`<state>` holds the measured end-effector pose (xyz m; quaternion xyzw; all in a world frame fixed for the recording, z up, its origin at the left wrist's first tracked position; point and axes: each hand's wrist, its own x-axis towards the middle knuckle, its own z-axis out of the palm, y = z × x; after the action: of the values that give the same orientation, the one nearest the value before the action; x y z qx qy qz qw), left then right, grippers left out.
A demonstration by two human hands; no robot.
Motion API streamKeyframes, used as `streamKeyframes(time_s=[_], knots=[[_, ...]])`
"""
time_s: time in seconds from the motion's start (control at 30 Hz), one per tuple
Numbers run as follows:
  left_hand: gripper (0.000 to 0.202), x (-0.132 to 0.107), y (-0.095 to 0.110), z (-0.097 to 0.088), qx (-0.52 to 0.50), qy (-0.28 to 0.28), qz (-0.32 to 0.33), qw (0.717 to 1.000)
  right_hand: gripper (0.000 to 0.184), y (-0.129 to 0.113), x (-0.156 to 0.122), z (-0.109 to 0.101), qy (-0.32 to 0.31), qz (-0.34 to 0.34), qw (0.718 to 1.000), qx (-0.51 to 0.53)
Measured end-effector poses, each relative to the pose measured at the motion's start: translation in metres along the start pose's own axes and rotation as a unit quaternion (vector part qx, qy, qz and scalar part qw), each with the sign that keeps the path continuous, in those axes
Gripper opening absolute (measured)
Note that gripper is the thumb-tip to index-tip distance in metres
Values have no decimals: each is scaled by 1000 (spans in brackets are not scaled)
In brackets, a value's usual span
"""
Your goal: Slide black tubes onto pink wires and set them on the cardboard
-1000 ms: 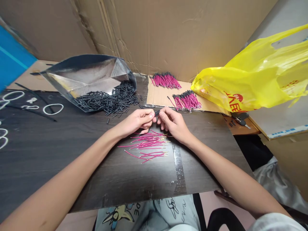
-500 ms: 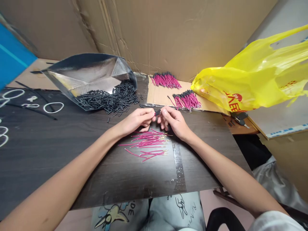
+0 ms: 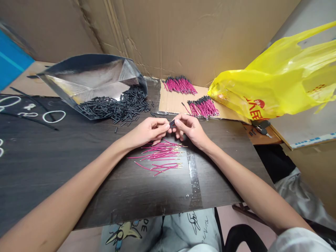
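My left hand [image 3: 151, 130] and my right hand [image 3: 189, 128] meet over the dark table [image 3: 65, 157], fingertips pinched together. Between them is a short black tube [image 3: 172, 123], held by my right fingers; my left fingers pinch at its end, where a thin pink wire seems to sit. Just below my hands lies a loose heap of pink wires [image 3: 161, 155] with bare metal tips. A pile of black tube pieces [image 3: 120, 105] spills from an open silver foil bag [image 3: 89, 82] at the upper left.
On a cardboard sheet [image 3: 173, 103] behind my hands lie two bundles of pink wires with black ends [image 3: 203, 106] [image 3: 180, 85]. A yellow plastic bag [image 3: 278, 84] fills the right. Cardboard walls stand behind. White rings [image 3: 54, 116] lie at the left. Keys [image 3: 259, 127] rest at the right.
My hands stay pinched together on the black tube, with only small finger shifts. The view has tilted slightly.
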<state>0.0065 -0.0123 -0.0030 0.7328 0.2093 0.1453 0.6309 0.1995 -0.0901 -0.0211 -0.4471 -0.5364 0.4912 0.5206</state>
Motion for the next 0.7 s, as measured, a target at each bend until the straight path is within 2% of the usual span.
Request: streamKeyframes(time_s=[0.2, 0.47, 0.7], knots=[[30, 0, 3, 1, 46, -12, -3, 999, 52, 1, 0, -1, 1, 6, 1000, -13], [33, 0, 9, 0, 24, -3, 11, 1000, 53, 0, -1, 3, 1, -4, 999, 38], [31, 2, 6, 2, 15, -12, 12, 1000, 49, 3, -2, 7, 23, -13, 1000, 14]])
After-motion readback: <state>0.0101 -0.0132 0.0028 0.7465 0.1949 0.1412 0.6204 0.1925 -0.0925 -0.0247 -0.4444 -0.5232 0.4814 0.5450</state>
